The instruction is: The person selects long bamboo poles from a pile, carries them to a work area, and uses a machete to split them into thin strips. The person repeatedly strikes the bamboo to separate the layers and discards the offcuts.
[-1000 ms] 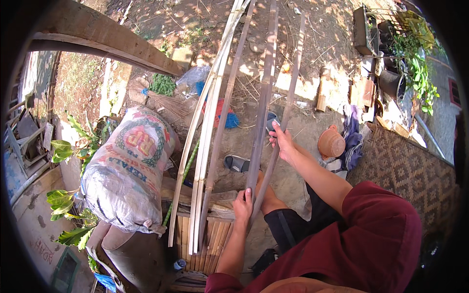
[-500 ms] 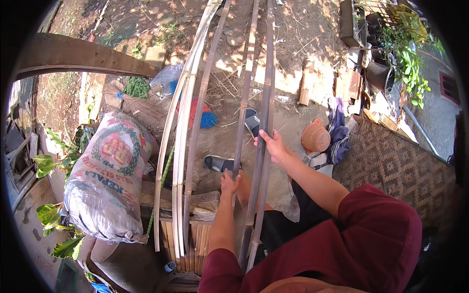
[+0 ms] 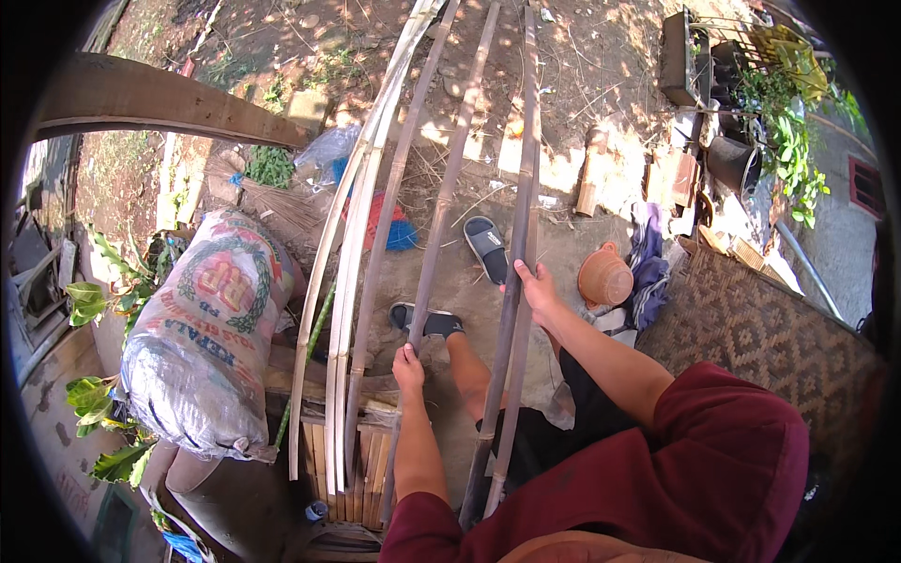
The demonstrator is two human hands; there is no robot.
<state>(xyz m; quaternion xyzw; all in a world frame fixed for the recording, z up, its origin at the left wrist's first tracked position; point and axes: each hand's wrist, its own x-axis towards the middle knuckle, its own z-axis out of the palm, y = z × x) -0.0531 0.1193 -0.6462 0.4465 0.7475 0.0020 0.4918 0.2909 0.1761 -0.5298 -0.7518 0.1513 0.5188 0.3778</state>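
Observation:
My left hand (image 3: 408, 368) is closed round a long split bamboo strip (image 3: 449, 197), which slants from the far edge down past my left forearm. Further right, my right hand (image 3: 537, 289) grips a darker bamboo strip (image 3: 516, 249). A second strip (image 3: 532, 188) runs close alongside it; whether the fingers hold that one too is hidden. To the left of my left hand lie several more long strips, some pale (image 3: 349, 244) and one greyish (image 3: 392, 188), their near ends over a slatted bamboo seat (image 3: 371, 460).
On the left stands a full printed sack (image 3: 216, 310), with a twig broom (image 3: 277, 202) beyond it. Dark sandals (image 3: 485, 249) are on my feet. An orange-brown basin (image 3: 605, 277), a purple cloth (image 3: 648, 253) and a woven bamboo panel (image 3: 751, 319) lie to the right.
My left hand has moved left and slightly nearer with its strip, widening the gap to the right-hand strips. My right hand has shifted slightly right and nearer, still gripping.

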